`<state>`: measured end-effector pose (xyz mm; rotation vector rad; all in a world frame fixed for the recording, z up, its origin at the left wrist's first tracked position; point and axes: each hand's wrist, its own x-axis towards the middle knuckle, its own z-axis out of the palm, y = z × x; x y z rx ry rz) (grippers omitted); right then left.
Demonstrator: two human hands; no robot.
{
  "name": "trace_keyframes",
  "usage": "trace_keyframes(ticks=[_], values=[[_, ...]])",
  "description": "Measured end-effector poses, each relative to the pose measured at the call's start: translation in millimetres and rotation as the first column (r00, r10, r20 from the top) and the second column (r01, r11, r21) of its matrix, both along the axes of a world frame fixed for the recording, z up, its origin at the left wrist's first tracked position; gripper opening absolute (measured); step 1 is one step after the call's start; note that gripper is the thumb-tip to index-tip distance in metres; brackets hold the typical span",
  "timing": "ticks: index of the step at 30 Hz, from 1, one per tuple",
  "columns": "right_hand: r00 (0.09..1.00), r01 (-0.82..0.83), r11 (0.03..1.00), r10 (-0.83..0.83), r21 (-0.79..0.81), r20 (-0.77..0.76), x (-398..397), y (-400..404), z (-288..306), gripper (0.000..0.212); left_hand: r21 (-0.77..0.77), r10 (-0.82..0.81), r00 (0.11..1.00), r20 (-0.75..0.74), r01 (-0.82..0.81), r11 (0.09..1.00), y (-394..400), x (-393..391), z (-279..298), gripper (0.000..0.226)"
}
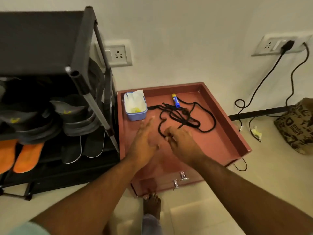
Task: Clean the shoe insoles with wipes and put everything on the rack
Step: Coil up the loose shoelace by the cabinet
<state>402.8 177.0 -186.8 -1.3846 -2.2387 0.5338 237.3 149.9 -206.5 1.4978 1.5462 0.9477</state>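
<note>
A reddish-brown tray (225,143) lies on the floor to the right of a black shoe rack (81,39). In the tray sit a blue tub of white wipes (135,106), tangled black laces (179,116) and a small blue-and-yellow stick (175,100). My left hand (145,141) hovers over the tray with fingers spread and holds nothing. My right hand (183,141) is beside it, its fingertips curled at the lower loop of the laces; a grip is not clear. Two orange insoles (25,156) and two black insoles (84,146) lean on the rack's lower shelf, below grey shoes (74,112).
The wall carries two sockets; a black plug and cables (264,78) hang from the right one down to the floor. A printed paper bag (298,126) stands at the far right. My bare foot (151,204) touches the tray's front edge beside two metal handles (179,179).
</note>
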Motion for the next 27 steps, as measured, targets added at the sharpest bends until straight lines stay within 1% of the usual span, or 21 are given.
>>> trace_keyframes(ticks=[1, 2, 3, 4, 5, 6, 7, 8, 9, 10, 11, 12, 14, 15, 17, 19, 21, 24, 26, 27], values=[[0.995, -0.066, 0.996, 0.070, 0.055, -0.070, -2.0, -20.0, 11.0, 0.011, 0.021, 0.014, 0.995, 0.098, -0.016, 1.000, -9.8, -0.7, 16.3, 0.085], [0.987, -0.099, 0.991, 0.109, 0.091, -0.120, -2.5, -35.9, 20.0, 0.010, 0.006, 0.021, 0.985, 0.169, -0.022, 1.000, -18.3, -2.2, 29.5, 0.075], [0.980, -0.108, 0.989, 0.122, 0.097, -0.159, -1.8, -48.7, 27.4, 0.010, -0.014, 0.009, 0.986, 0.167, -0.007, 1.000, -27.6, -5.2, 40.2, 0.056], [0.975, -0.106, 0.988, 0.125, 0.109, -0.183, 0.2, -61.1, 39.3, 0.013, -0.016, -0.008, 0.994, 0.108, 0.010, 1.000, -39.6, -8.5, 57.4, 0.033], [0.972, -0.095, 0.989, 0.117, 0.117, -0.203, 2.2, -69.8, 49.0, 0.016, -0.023, -0.021, 0.998, 0.067, 0.022, 0.999, -49.5, -11.8, 70.3, 0.016], [0.969, -0.085, 0.989, 0.110, 0.117, -0.223, 3.9, -80.3, 63.3, 0.018, -0.046, -0.008, 0.997, 0.081, 0.012, 0.999, -64.4, -15.1, 85.4, 0.009], [0.966, -0.082, 0.992, 0.103, 0.100, -0.237, 4.2, -89.0, 75.2, 0.016, -0.072, -0.003, 0.990, 0.140, 0.013, 0.997, -77.4, -17.7, 98.9, 0.012], [0.962, -0.087, 0.993, 0.103, 0.075, -0.251, 3.0, -96.4, 87.9, 0.012, -0.071, -0.028, 0.983, 0.184, 0.041, 0.997, -87.6, -20.5, 110.7, 0.025], [0.957, -0.113, 0.992, 0.126, 0.063, -0.261, 0.5, -109.3, 105.3, 0.007, -0.038, -0.091, 0.976, 0.197, 0.100, 0.994, -101.6, -20.5, 126.0, 0.042], [0.951, -0.153, 0.986, 0.165, 0.066, -0.263, -3.5, -119.1, 120.2, 0.004, -0.011, -0.164, 0.970, 0.179, 0.168, 0.986, -112.9, -19.6, 137.7, 0.057], [0.945, -0.192, 0.977, 0.208, 0.087, -0.253, -8.0, -132.1, 137.5, 0.005, 0.006, -0.207, 0.964, 0.169, 0.209, 0.978, -125.5, -16.2, 150.2, 0.062], [0.939, -0.229, 0.968, 0.248, 0.106, -0.238, -12.8, -142.3, 152.1, 0.006, 0.023, -0.206, 0.966, 0.155, 0.205, 0.978, -133.6, -13.2, 160.6, 0.056], [0.934, -0.251, 0.956, 0.280, 0.149, -0.223, -18.0, -160.9, 174.8, 0.008, 0.062, -0.117, 0.985, 0.130, 0.110, 0.992, -150.7, -7.3, 181.4, 0.036], [0.935, -0.238, 0.956, 0.273, 0.169, -0.228, -18.9, -166.5, 181.6, 0.007, 0.073, -0.063, 0.989, 0.134, 0.054, 0.996, -157.7, -6.5, 190.1, 0.031], [0.932, -0.185, 0.969, 0.226, 0.166, -0.282, -21.8, -180.8, 193.7, 0.007, 0.086, -0.006, 0.986, 0.165, -0.008, 0.996, -177.0, -9.2, 204.8, 0.020], [0.916, -0.117, 0.988, 0.147, 0.100, -0.375, -27.7, -196.0, 205.8, 0.010, 0.088, -0.002, 0.981, 0.192, -0.015, 0.996, -195.3, -15.4, 214.3, 0.007], [0.883, -0.118, 0.993, 0.118, 0.028, -0.455, -39.0, -208.6, 214.5, 0.019, 0.088, 0.030, 0.978, 0.204, -0.048, 0.995, -212.5, -22.0, 221.3, 0.008], [0.819, -0.232, 0.966, 0.132, -0.113, -0.558, -61.8, -223.6, 222.6, 0.010, 0.096, 0.110, 0.968, 0.226, -0.135, 0.986, -232.9, -38.0, 226.6, 0.010], [0.766, -0.291, 0.942, 0.124, -0.168, -0.631, -76.9, -230.4, 225.6, 0.006, 0.105, 0.151, 0.961, 0.232, -0.179, 0.978, -246.7, -52.3, 231.7, 0.005], [0.743, -0.293, 0.939, 0.105, -0.180, -0.661, -83.2, -232.0, 226.6, 0.005, 0.107, 0.167, 0.960, 0.226, -0.195, 0.975, -252.7, -60.5, 235.1, 0.005]])
